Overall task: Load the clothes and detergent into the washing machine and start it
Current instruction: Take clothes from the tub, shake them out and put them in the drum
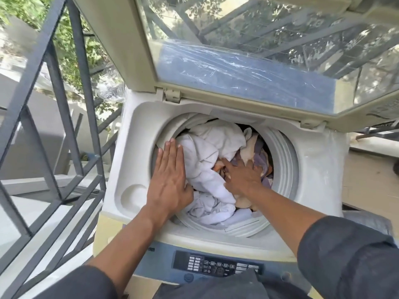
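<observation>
A top-loading washing machine [138, 134] stands in front of me with its glass lid [248, 50] raised. Its drum holds a heap of clothes: a large white cloth [207, 156] on the left, purple and peach pieces [257, 152] on the right. My left hand [170, 175] lies flat, fingers together and straight, at the drum's left rim against the white cloth. My right hand [241, 173] presses down into the coloured clothes with fingers spread and partly buried. The control panel [218, 264] sits at the machine's near edge. No detergent is in view.
A dark metal railing [64, 126] runs along the left, close to the machine, with greenery beyond it. A tiled ledge [371, 169] lies to the right. The raised lid overhangs the back of the drum opening.
</observation>
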Demonstrator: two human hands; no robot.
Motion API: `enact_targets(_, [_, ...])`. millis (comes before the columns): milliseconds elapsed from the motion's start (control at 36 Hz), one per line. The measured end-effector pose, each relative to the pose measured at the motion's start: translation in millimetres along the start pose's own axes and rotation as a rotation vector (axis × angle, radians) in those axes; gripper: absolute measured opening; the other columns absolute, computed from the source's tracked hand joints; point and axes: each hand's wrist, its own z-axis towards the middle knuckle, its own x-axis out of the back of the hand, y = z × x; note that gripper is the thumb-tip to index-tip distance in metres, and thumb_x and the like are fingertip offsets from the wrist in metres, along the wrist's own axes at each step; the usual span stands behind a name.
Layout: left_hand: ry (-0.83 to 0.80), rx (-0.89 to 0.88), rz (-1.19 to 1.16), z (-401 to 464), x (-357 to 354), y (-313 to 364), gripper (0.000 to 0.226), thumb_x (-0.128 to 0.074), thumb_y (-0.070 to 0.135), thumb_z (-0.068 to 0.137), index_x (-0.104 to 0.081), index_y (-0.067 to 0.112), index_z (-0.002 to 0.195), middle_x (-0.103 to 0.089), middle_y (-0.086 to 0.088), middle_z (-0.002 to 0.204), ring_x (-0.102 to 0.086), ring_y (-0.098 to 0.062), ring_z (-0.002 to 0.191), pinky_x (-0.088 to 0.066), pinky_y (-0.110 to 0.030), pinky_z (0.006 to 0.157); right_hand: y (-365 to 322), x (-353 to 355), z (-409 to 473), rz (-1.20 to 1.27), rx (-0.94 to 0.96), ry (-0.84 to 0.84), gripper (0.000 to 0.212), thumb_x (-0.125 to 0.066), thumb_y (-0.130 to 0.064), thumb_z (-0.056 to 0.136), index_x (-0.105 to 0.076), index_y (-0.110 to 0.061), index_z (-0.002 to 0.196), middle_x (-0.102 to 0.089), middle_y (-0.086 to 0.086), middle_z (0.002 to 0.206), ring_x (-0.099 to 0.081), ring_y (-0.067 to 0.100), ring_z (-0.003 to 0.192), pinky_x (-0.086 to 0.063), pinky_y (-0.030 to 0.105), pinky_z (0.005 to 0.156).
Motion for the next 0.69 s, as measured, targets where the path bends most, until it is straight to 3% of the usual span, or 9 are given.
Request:
enact_targets(167, [0.001, 0.002, -0.031, -1.3, -0.8, -1.4, 0.11, -0.068, 0.029, 0.066, -0.024, -0.01, 0.16, -0.012, -0.03, 0.17, -0.01, -0.04, 0.161, -0.009, -0.052, 0.132, 3.7, -9.6, -2.4, -0.017, -0.055, -0.314, 0.107, -0.06, -0.057, 0.08, 0.006, -0.045, 0.163, -0.004, -0.002, 0.174, -0.015, 0.043, 0.154, -0.027, 0.065, 0.118])
enact_targets(250, [-0.006, -0.003, -0.038, -1.8, -1.2, -2.3, 0.109, -0.062, 0.033, 0.067, -0.023, -0.011, 0.16, -0.012, -0.03, 0.17, -0.01, -0.04, 0.161, -0.009, -0.052, 0.132, 3.4, -19.0, 1.1, 0.008, -0.024, -0.347, 0.108, -0.06, -0.059, 0.072, -0.004, -0.044, 0.163, -0.005, 0.0, 0.173, -0.021, 0.043, 0.152, -0.033, 0.063, 0.116])
enact_targets(361, [-0.004, 0.006, -0.052, -1.8, -2.0, -3.3, 0.112, -0.068, 0.031, 0.067, -0.023, -0.01, 0.16, -0.014, -0.03, 0.17, -0.012, -0.04, 0.161, -0.011, -0.052, 0.132, 10.7, -19.2, 3.2, 0.052, 0.032, -0.335, 0.101, -0.053, -0.063, 0.076, -0.008, -0.041, 0.163, 0.0, -0.004, 0.173, -0.015, 0.041, 0.156, -0.027, 0.064, 0.119])
enact_targets(444, [0.008, 0.013, -0.052, -1.2, -1.5, -4.0, 0.11, -0.07, 0.029, 0.069, -0.023, -0.01, 0.16, -0.015, -0.03, 0.17, -0.014, -0.042, 0.16, -0.01, -0.051, 0.132, 12.3, -4.2, -12.1, 0.148, 0.119, -0.225, 0.079, -0.047, -0.068, 0.078, -0.032, -0.046, 0.152, -0.029, -0.002, 0.167, -0.038, 0.037, 0.147, -0.037, 0.06, 0.112])
enact_targets(528, [-0.002, 0.031, -0.032, 0.4, -0.8, -3.8, 0.11, -0.071, 0.03, 0.071, -0.021, -0.01, 0.161, -0.013, -0.031, 0.17, -0.012, -0.042, 0.16, -0.006, -0.05, 0.131, 17.9, 2.9, -29.0, 0.357, 0.156, -0.118, 0.054, -0.051, -0.054, 0.088, -0.057, -0.031, 0.136, -0.061, 0.001, 0.142, -0.06, 0.028, 0.124, -0.049, 0.045, 0.104])
enact_targets(611, [-0.055, 0.071, -0.027, 4.5, 2.2, -0.2, 0.107, -0.065, 0.041, 0.08, -0.016, -0.007, 0.163, -0.006, -0.029, 0.172, -0.002, -0.04, 0.162, 0.004, -0.046, 0.131, 21.3, 1.1, -41.3, 0.72, 0.073, -0.004, 0.054, -0.055, -0.05, 0.077, -0.068, -0.021, 0.121, -0.073, -0.001, 0.12, -0.067, 0.021, 0.113, -0.052, 0.042, 0.104])
enact_targets(694, [-0.078, 0.128, -0.105, 9.8, 13.5, 10.4, 0.097, -0.051, 0.046, 0.086, -0.019, -0.003, 0.163, -0.006, -0.028, 0.172, 0.0, -0.04, 0.162, 0.005, -0.047, 0.131, 18.2, 6.2, -49.1, 1.091, -0.001, 0.04, 0.022, -0.069, -0.037, 0.083, -0.069, -0.029, 0.104, -0.073, -0.001, 0.11, -0.069, 0.018, 0.105, -0.053, 0.038, 0.104])
